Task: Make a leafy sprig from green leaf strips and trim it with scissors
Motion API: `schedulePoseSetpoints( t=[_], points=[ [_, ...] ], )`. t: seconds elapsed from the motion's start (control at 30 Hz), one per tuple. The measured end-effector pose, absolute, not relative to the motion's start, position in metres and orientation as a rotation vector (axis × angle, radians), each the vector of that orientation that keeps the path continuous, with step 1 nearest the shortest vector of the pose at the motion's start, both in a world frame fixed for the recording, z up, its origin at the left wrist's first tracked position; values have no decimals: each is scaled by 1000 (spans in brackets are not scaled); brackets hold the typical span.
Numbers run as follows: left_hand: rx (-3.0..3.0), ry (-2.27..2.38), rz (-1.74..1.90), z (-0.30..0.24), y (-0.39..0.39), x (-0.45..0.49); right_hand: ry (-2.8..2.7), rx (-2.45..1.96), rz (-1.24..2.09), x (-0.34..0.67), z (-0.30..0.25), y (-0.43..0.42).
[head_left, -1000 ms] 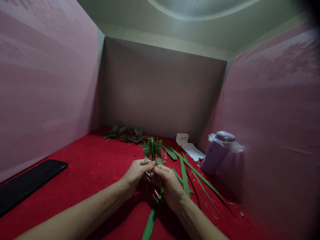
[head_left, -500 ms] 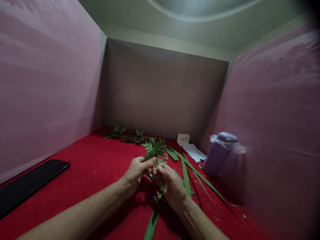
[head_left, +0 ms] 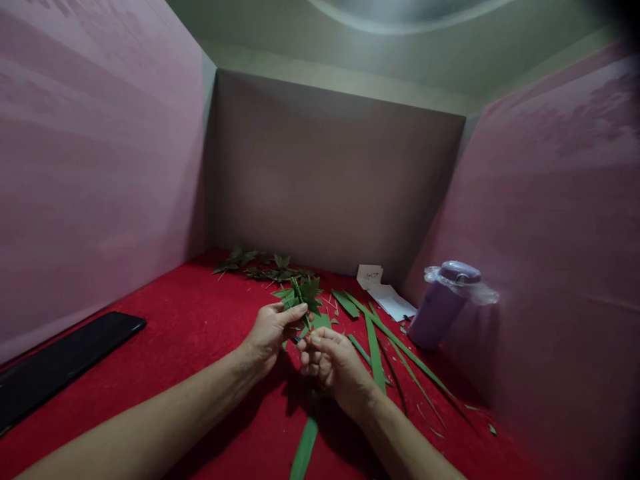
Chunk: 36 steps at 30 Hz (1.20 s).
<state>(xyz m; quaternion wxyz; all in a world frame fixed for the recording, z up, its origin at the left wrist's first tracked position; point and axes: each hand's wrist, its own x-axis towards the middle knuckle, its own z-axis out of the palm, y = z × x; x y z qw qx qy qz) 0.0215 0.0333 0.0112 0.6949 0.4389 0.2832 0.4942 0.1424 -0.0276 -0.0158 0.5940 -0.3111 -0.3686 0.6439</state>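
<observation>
My left hand (head_left: 267,337) is closed, thumb over fingers, round the stems of a small bunch of green lobed leaves (head_left: 307,293). The leaves fan out upward past the thumb. Just to the right and lower, my right hand (head_left: 337,363) is pinched shut by the lower end of the stems. Whatever lies between its fingertips is too small to make out. Below the right hand, a wide green blade leaf (head_left: 304,448) lies on the red cloth (head_left: 200,347). A small dark bit shows between the hands, its kind unclear.
Leafy sprigs (head_left: 280,270) lie along the back. Long green blades (head_left: 374,353) and scraps are spread at right, near white papers (head_left: 393,302) and a purple bottle (head_left: 437,310) with clear plastic round its top. A black phone-like slab (head_left: 75,363) lies left. Pink walls flank the cloth.
The bunch and my left hand have shifted slightly left. My right hand has dropped a little from the bunch, and the folded green strip that hung under it is no longer seen there.
</observation>
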Motion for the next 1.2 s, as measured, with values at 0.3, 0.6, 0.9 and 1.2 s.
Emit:
schedulePoseSetpoints(
  t=[0.3, 0.6, 0.9, 1.2],
  points=[
    [1019, 614, 1073, 7, 36, 23, -848, -723, 1486, 145, -13, -25],
    [1057, 570, 1040, 8, 31, 23, -851, -840, 1402, 147, -7, -29],
    [1038, 585, 1033, 12, 28, 22, -871, -858, 1322, 139, -12, -31],
    [1019, 597, 1037, 9, 33, 24, -875, -860, 1252, 134, -20, -28]
  ],
)
